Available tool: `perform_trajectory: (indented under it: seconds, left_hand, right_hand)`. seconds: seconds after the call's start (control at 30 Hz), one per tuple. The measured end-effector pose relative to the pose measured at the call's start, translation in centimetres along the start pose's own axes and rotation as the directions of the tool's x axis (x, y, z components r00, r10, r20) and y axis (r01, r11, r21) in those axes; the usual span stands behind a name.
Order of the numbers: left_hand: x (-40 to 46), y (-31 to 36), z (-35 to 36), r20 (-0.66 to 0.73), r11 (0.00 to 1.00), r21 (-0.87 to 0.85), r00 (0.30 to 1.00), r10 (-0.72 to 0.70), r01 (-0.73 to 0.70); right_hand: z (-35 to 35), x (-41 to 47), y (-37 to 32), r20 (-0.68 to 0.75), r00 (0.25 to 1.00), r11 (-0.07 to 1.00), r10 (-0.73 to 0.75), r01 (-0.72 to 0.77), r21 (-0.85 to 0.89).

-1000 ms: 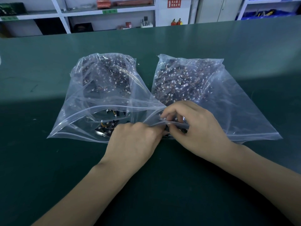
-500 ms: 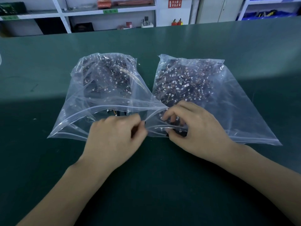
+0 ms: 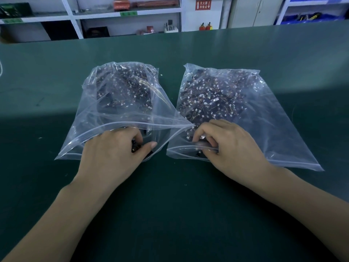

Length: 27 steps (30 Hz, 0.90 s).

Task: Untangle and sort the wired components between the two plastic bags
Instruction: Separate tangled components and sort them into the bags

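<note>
Two clear zip bags lie side by side on the green table. The left bag and the right bag are each full of dark wired components with small white connectors. My left hand is in the mouth of the left bag, with fingers and thumb curled round a dark component. At the mouth of the right bag, my right hand pinches a dark component with curled fingers.
White shelves with boxes and small items stand behind the far table edge. A blue bin with tools sits on a shelf at the back right. A thin white cord shows at the left edge.
My left hand has moved left from the gap between the bags into the left bag's mouth with a dark component. My right hand has stayed at the right bag's mouth.
</note>
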<state>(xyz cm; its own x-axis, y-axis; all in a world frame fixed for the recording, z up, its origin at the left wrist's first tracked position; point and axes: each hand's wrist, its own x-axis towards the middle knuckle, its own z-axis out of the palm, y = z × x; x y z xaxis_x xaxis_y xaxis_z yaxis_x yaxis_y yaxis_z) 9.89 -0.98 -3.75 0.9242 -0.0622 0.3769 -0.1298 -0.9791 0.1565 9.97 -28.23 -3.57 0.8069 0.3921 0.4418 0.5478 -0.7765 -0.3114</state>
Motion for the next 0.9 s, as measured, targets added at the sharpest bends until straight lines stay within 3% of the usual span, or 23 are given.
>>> perform_trajectory:
  seconds: [0.47, 0.67, 0.9]
  left_hand:
    - [0.0, 0.0, -0.4, 0.023, 0.999, -0.050, 1.000, 0.014, -0.013]
    - [-0.2, 0.3, -0.3, -0.028, 0.999, -0.023, 0.999, 0.045, -0.046]
    - [-0.5, 1.4, -0.4, -0.212, 0.957, -0.219, 0.967, 0.145, -0.191]
  right_hand:
    - [0.5, -0.4, -0.9, -0.013, 0.999, 0.989, -0.032, 0.033, 0.146]
    - [0.6, -0.4, -0.9, -0.027, 0.999, 0.986, -0.017, 0.022, 0.168]
    - [0.6, -0.4, -0.8, -0.053, 0.998, 0.979, -0.023, 0.034, 0.201]
